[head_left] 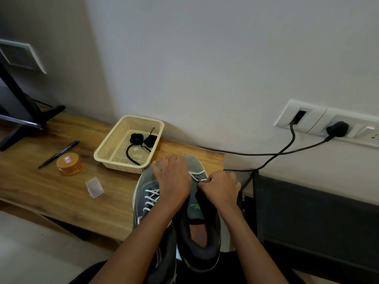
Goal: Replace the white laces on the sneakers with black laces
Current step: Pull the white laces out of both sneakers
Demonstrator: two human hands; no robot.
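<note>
My forearms cross the sneakers, which stand side by side at the desk's (51,191) right end with their heels jutting over the front edge towards me. The left sneaker's (143,181) heel is covered by my left arm and cut off by the bottom of the view. Its white lacing (150,198) is full where it shows.

The right sneaker (196,210) gapes open, tongue bare. The tongue's green print is partly hidden under my wrist. Only near the toe does the white lace (198,173) cross it. My right hand (220,187) pinches that lace between thumb and curled forefinger; the other fingertips are tucked out of sight. My left hand (174,179) lies spread over both sneakers, fingers relaxed across the right toe, gripping nothing.

Left of the sneakers lies a clear box (94,187). Beyond it stands an orange jar (69,162), its label too small to read, and beside that a pen (58,153).

Just behind the sneakers, near the back edge, the basket (123,167) holds the black laces (141,140): two coiled bundles with loose ends. At the far left corner a dark stand (26,119) is cut off by the frame. Cables (246,154) run past the right end to a wall socket (317,119).
</note>
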